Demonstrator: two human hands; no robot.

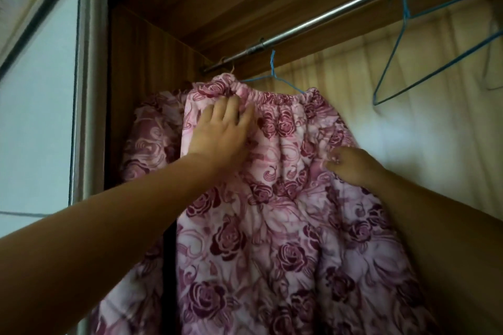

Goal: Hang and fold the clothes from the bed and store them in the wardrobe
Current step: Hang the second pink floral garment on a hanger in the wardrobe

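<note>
Just below the silver metal wardrobe rail [326, 12], the pink rose-patterned quilted garment [272, 226] is hanging on a thin blue wire hanger [273, 68] — the left hand [220, 128] is pressing flat, the right hand [351, 166] is pinching its side — seeming soft, thick, best gripped at the gathered waistband.

No words, labels, brand names, numbers or signs can be read. The pink rose-print garment [272, 226] hanging in the wardrobe [141, 49] shows only its flower pattern, with no legible tag.
</note>
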